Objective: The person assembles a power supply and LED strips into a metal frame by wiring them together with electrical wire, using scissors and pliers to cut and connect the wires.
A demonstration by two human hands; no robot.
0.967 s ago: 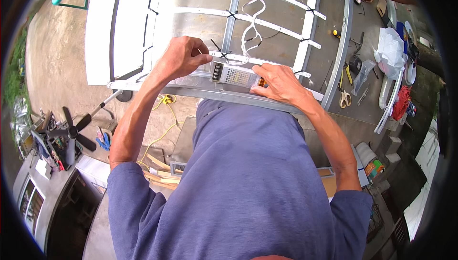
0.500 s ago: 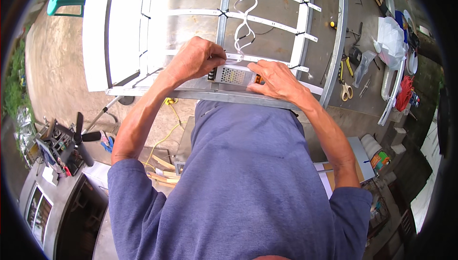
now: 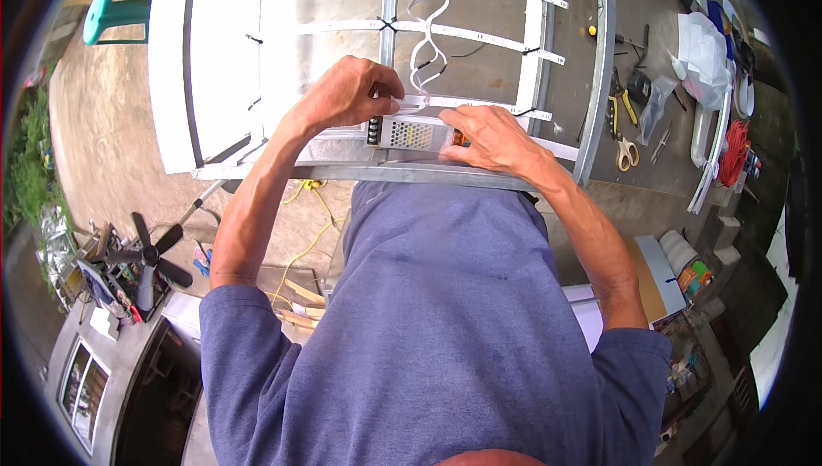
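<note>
The power supply (image 3: 409, 135) lies along the frame (image 3: 411, 172), its right end clasped by the right hand (image 3: 495, 139), thumb and fingers bracketing it. The left hand (image 3: 355, 94) curls its fingers near the terminals (image 3: 374, 131), pinching what, I cannot tell.

The grey tabletop (image 3: 655, 177) carries a metal frame (image 3: 603, 64), scissors (image 3: 624, 142) and 1 clear bag (image 3: 658, 105).

From my remote seat I see a loose slate-blue shirt (image 3: 445, 320) filling the lower middle of my view, its cloth faintly mottled and softly creased. The left sleeve (image 3: 248, 355), lower left, and right sleeve (image 3: 629, 372), lower right, are short and wide. The left hand (image 3: 342, 98) and right hand (image 3: 494, 139), both upper centre, are bare.
</note>
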